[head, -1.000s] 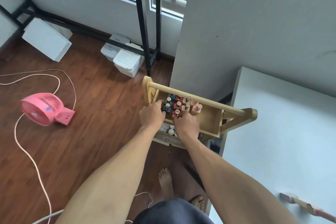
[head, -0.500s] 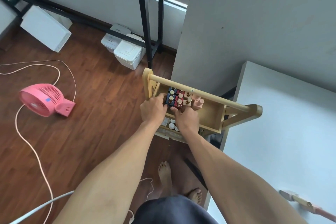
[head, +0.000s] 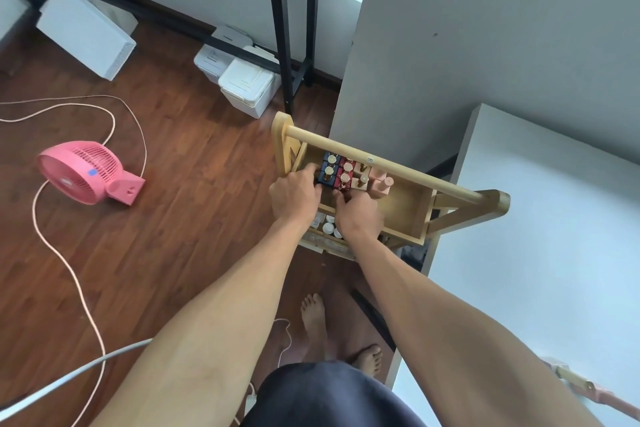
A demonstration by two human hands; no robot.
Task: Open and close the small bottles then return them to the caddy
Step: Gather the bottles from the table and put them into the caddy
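A wooden caddy (head: 408, 204) with a round handle bar stands on a low wooden stand. Its upper tray holds small square bottles in rows: blue (head: 329, 168), red (head: 345, 173), beige (head: 362, 178) and pink (head: 381, 185). My left hand (head: 294, 196) reaches in at the tray's left end, fingers curled against the nearest blue bottle. My right hand (head: 358, 215) sits close beside it, fingertips pinched on the nearest red bottle (head: 342, 188). Both hands hide most of the near row. White-capped bottles (head: 327, 227) show on the lower tier between my wrists.
A pink fan (head: 86, 172) and its pale cord (head: 69, 270) lie on the wood floor to the left. White bins (head: 247, 88) and a black metal frame (head: 280, 28) stand behind the caddy. A white table (head: 554, 236) is at the right. My bare feet (head: 313, 317) are below.
Both hands have stayed at the near row of bottles and drawn slightly closer together. The view has shifted a little; no bottle has visibly left the caddy.
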